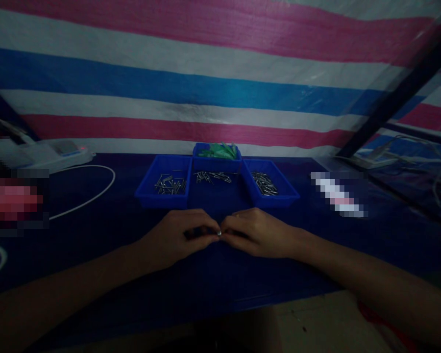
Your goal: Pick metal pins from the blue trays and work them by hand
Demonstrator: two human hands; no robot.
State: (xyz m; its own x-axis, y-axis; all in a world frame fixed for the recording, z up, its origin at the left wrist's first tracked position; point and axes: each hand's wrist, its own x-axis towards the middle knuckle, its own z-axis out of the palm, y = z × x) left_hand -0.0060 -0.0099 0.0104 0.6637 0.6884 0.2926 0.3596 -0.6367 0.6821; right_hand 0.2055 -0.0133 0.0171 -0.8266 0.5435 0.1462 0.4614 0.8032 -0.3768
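Over the near part of the blue table, my left hand (182, 235) and my right hand (262, 233) meet at the fingertips. A small shiny metal piece (219, 234) shows at the tips of my left thumb and forefinger, which are closed on it. My right thumb and fingers are pinched together right beside it; whatever they hold is hidden. Beyond my hands, loose slender metal pins (212, 177) lie on the table. Similar metal pins (171, 186) fill part of the left blue bin (161, 201), and more pins (265, 184) lie in the right blue bin (279, 200).
Behind the loose pins, a third blue bin (216, 161) holds green pieces (222, 150). A pale device (64, 149) with a red light and a white cable (112, 179) are at the left. A striped sheet (206, 90) hangs behind the table (161, 289).
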